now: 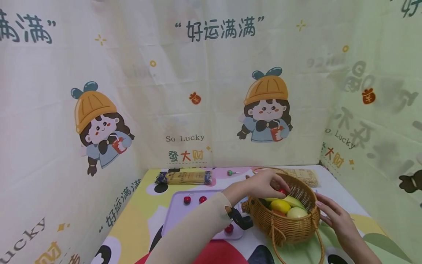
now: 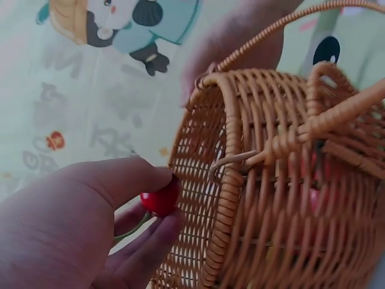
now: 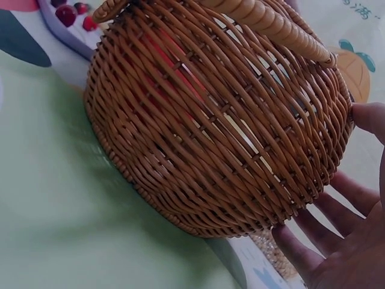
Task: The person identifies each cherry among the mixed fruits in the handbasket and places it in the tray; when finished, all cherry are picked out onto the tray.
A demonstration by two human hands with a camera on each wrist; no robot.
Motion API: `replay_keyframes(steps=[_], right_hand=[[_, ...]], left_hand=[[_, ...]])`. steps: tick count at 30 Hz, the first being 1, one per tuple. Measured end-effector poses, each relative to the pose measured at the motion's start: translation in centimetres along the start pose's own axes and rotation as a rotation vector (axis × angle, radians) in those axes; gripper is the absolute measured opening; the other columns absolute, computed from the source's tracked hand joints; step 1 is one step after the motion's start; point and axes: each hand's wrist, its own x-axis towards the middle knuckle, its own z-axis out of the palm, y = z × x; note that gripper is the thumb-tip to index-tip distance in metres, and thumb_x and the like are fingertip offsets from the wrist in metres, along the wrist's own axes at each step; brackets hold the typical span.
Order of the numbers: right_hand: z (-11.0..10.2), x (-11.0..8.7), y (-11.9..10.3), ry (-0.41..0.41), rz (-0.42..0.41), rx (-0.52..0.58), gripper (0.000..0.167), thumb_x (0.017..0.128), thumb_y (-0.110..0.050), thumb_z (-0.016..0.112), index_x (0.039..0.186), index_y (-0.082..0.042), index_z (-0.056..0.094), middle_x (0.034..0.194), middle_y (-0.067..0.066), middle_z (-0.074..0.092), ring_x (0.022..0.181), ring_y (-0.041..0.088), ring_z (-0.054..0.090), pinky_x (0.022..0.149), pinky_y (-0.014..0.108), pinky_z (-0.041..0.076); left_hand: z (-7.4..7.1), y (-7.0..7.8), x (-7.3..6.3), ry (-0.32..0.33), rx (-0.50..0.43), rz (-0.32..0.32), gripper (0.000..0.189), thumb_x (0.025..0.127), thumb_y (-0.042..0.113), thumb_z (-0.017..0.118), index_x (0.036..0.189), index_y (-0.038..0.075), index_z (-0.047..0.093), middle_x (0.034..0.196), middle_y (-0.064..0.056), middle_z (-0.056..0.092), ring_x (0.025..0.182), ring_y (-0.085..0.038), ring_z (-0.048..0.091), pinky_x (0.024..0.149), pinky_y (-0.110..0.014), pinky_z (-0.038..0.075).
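Note:
My left hand [image 1: 262, 184] reaches over the mouth of a brown wicker basket [image 1: 293, 231]. Between its thumb and fingers it pinches a red cherry [image 2: 161, 195] with a green stem, right at the rim in the left wrist view. Inside the basket lie a yellow lemon [image 1: 280, 205], a pale round fruit [image 1: 297, 213] and a long yellow-green fruit [image 1: 295, 201]; an orange-brown one is partly hidden. My right hand [image 1: 341, 218] touches the basket's right side with fingers extended, its thumb near the rim in the right wrist view.
A lilac tray [image 1: 174, 212] with several cherries sits left of the basket, partly behind my left sleeve. At the back lie a noodle packet [image 1: 184, 177], a small green ball on a stick [image 1: 230, 172] and another clear packet [image 1: 306, 176]. Printed cloth walls enclose the table.

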Motion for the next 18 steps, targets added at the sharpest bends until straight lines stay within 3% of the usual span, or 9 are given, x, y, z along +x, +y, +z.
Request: replay_keyframes(steps=[5, 11, 14, 18], right_hand=[[-0.2, -0.2, 0.1, 0.003, -0.008, 0.021, 0.032, 0.119, -0.026, 0.054, 0.145, -0.042, 0.064, 0.126, -0.045, 0.062, 0.113, -0.023, 0.060, 0.088, 0.011, 0.058], [-0.1, -0.2, 0.4, 0.005, -0.015, 0.036, 0.034, 0.119, -0.024, 0.054, 0.148, -0.039, 0.063, 0.127, -0.043, 0.063, 0.114, -0.021, 0.061, 0.088, 0.012, 0.059], [0.0, -0.1, 0.3, 0.008, -0.013, 0.022, 0.035, 0.119, -0.025, 0.054, 0.152, -0.034, 0.062, 0.127, -0.043, 0.063, 0.114, -0.022, 0.061, 0.088, 0.012, 0.059], [0.1, 0.1, -0.1, 0.008, -0.005, -0.022, 0.045, 0.119, -0.029, 0.054, 0.163, -0.020, 0.054, 0.127, -0.045, 0.060, 0.114, -0.023, 0.059, 0.089, 0.011, 0.058]], left_hand=[[-0.2, 0.0, -2.3, 0.064, -0.080, 0.052, 0.025, 0.103, 0.027, 0.082, 0.127, 0.020, 0.084, 0.120, 0.014, 0.080, 0.103, 0.011, 0.070, 0.090, -0.009, 0.057], [-1.0, -0.3, -7.0, 0.145, -0.227, 0.036, 0.026, 0.102, 0.025, 0.084, 0.127, 0.020, 0.083, 0.123, 0.012, 0.078, 0.105, 0.006, 0.071, 0.093, -0.016, 0.061], [-0.9, -1.1, -9.5, 0.189, -0.329, 0.019, 0.025, 0.101, 0.020, 0.084, 0.126, 0.020, 0.083, 0.122, 0.009, 0.079, 0.108, 0.002, 0.074, 0.095, -0.020, 0.063], [-0.4, -3.3, -13.0, 0.257, -0.413, -0.043, 0.026, 0.099, 0.017, 0.086, 0.124, 0.019, 0.083, 0.123, 0.007, 0.079, 0.113, -0.004, 0.076, 0.097, -0.024, 0.064]])
